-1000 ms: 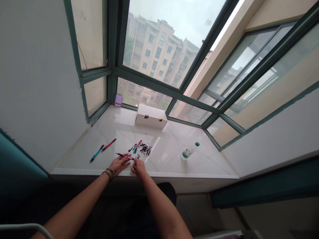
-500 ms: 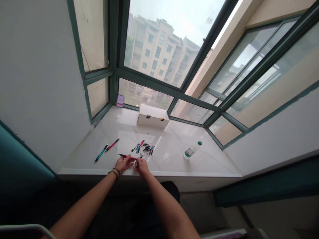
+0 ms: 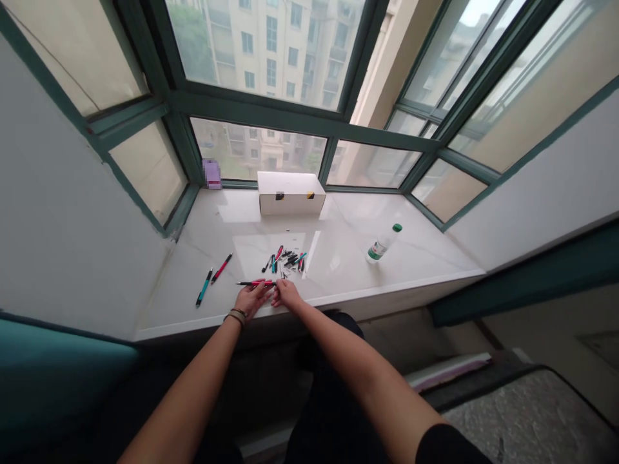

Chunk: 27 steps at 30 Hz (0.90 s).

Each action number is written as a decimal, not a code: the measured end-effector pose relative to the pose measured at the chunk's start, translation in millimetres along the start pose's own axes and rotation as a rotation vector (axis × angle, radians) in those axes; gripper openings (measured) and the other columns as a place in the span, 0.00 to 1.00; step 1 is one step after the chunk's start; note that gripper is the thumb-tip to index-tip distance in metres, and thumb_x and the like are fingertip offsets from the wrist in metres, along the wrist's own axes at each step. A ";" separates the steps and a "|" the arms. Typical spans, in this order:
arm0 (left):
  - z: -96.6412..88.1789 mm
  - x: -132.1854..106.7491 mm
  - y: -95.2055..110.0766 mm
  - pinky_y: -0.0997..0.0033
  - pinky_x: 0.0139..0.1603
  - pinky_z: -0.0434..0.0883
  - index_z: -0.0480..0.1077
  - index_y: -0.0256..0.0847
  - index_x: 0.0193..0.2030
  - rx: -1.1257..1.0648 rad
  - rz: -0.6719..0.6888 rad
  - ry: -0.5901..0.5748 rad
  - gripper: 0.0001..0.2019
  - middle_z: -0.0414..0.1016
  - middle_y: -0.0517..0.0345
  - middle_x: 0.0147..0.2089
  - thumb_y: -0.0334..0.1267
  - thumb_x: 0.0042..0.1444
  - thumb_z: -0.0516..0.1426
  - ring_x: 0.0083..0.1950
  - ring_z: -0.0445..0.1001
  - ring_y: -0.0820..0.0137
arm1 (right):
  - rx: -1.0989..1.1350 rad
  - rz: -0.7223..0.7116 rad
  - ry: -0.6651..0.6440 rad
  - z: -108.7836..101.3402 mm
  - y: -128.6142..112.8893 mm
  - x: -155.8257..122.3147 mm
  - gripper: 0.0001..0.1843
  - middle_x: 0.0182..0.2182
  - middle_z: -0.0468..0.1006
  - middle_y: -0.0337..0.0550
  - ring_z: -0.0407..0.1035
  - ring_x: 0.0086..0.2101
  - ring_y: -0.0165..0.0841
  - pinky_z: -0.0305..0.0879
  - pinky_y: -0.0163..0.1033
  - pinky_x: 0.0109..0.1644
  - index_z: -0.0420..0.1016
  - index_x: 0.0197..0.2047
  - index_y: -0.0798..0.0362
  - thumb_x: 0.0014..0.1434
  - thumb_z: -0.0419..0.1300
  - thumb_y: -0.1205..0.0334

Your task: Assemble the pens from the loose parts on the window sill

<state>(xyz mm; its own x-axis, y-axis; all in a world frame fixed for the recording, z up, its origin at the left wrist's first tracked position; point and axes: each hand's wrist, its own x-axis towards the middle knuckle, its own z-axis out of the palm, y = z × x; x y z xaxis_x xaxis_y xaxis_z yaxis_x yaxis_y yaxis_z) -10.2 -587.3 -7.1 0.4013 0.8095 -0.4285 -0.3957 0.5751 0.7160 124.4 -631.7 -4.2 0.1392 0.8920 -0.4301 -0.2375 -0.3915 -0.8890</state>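
Observation:
Between my two hands a red and black pen (image 3: 256, 283) lies level above the front of the white sill. My left hand (image 3: 251, 299) is closed around its red barrel, with the dark tip pointing left. At the pen's right end, the fingers of my right hand (image 3: 287, 294) pinch the dark end; they cover what exactly is there. Just beyond my hands is a loose pile of pen parts (image 3: 290, 259) in black, red, teal and clear. Left of my hands a teal pen (image 3: 204, 287) and a red pen (image 3: 222, 267) lie side by side.
A white box (image 3: 292, 196) stands at the back against the window. To the right is a bottle with a green cap (image 3: 381, 246). A purple item (image 3: 211, 174) sits in the back left corner. The sill's front edge (image 3: 193, 327) runs beneath my wrists.
The camera view has tilted down and turned, so the sill sits differently in the picture. Both hands still hold the red and black pen in much the same pose.

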 end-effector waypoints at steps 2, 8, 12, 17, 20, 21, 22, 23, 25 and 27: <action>1.1 -1.3 -1.2 0.61 0.47 0.75 0.69 0.35 0.39 0.017 0.022 0.010 0.12 0.78 0.45 0.44 0.34 0.50 0.64 0.47 0.77 0.62 | -0.013 0.034 -0.053 -3.5 -4.4 2.3 0.15 0.17 0.68 0.33 0.68 0.18 0.30 0.64 0.33 0.22 0.60 0.32 0.51 0.66 0.46 0.51; 6.2 -4.1 -5.9 0.60 0.43 0.76 0.64 0.37 0.33 0.053 0.110 0.126 0.13 0.79 0.49 0.35 0.38 0.49 0.65 0.41 0.80 0.62 | -0.176 0.086 -0.148 -9.9 -18.9 5.2 0.16 0.14 0.66 0.34 0.67 0.17 0.30 0.61 0.31 0.20 0.63 0.28 0.53 0.64 0.49 0.53; 10.4 -0.8 -8.8 0.60 0.41 0.77 0.62 0.38 0.31 0.061 0.142 0.223 0.15 0.78 0.51 0.31 0.42 0.50 0.64 0.37 0.80 0.62 | -0.195 -0.031 -0.122 -7.7 -13.7 4.1 0.15 0.15 0.67 0.34 0.65 0.15 0.28 0.59 0.30 0.18 0.62 0.29 0.53 0.65 0.47 0.56; 11.5 2.3 -10.5 0.59 0.39 0.77 0.64 0.38 0.30 0.065 0.165 0.249 0.15 0.77 0.51 0.29 0.45 0.49 0.64 0.35 0.80 0.62 | -0.212 -0.080 -0.138 -7.7 -7.1 3.2 0.12 0.16 0.68 0.34 0.64 0.14 0.27 0.60 0.30 0.18 0.62 0.31 0.53 0.65 0.48 0.58; 12.5 0.4 -8.8 0.60 0.37 0.78 0.66 0.35 0.31 0.084 0.116 0.268 0.15 0.77 0.49 0.30 0.44 0.49 0.64 0.33 0.79 0.62 | -0.207 -0.122 -0.137 -8.4 -7.0 0.8 0.13 0.15 0.67 0.33 0.64 0.14 0.27 0.59 0.30 0.17 0.62 0.29 0.52 0.64 0.49 0.57; 13.1 -0.4 -7.7 0.61 0.37 0.78 0.66 0.35 0.32 0.097 0.104 0.280 0.15 0.77 0.48 0.30 0.44 0.49 0.64 0.32 0.79 0.63 | -0.212 -0.139 -0.133 -8.5 -7.1 -0.1 0.14 0.15 0.67 0.33 0.64 0.14 0.27 0.59 0.30 0.17 0.62 0.28 0.52 0.64 0.50 0.56; 13.6 -1.1 -6.6 0.62 0.36 0.78 0.66 0.35 0.32 0.110 0.097 0.285 0.15 0.77 0.48 0.31 0.44 0.50 0.64 0.33 0.79 0.63 | -0.220 -0.151 -0.127 -8.6 -7.1 -0.7 0.15 0.15 0.67 0.33 0.64 0.14 0.27 0.59 0.30 0.17 0.62 0.27 0.52 0.64 0.50 0.56; 13.9 -1.8 -5.4 0.63 0.36 0.77 0.66 0.35 0.33 0.120 0.095 0.276 0.15 0.77 0.47 0.32 0.44 0.50 0.63 0.34 0.79 0.63 | -0.230 -0.159 -0.118 -8.6 -6.8 -1.1 0.16 0.15 0.67 0.34 0.64 0.14 0.28 0.59 0.30 0.17 0.62 0.26 0.52 0.63 0.51 0.56; 13.9 -2.8 -3.4 0.63 0.36 0.77 0.64 0.37 0.36 0.136 0.100 0.231 0.16 0.77 0.48 0.36 0.45 0.50 0.63 0.36 0.80 0.62 | -0.256 -0.169 -0.086 -8.6 -5.3 -1.0 0.17 0.15 0.68 0.36 0.63 0.14 0.28 0.58 0.31 0.17 0.62 0.24 0.52 0.63 0.50 0.55; 12.3 -3.0 -2.4 0.62 0.36 0.77 0.61 0.40 0.41 0.149 0.115 0.187 0.20 0.77 0.49 0.39 0.44 0.49 0.65 0.37 0.80 0.62 | -0.287 -0.183 -0.040 -8.6 -2.4 0.0 0.19 0.14 0.69 0.37 0.63 0.14 0.28 0.58 0.31 0.18 0.63 0.22 0.53 0.63 0.50 0.55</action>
<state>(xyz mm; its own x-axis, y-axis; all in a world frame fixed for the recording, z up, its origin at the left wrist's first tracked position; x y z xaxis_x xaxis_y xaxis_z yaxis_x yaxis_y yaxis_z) -0.3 -592.7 -0.8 0.1956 0.8842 -0.4242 -0.2987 0.4657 0.8330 133.3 -632.7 -3.5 0.1154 0.9594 -0.2574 0.0686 -0.2662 -0.9615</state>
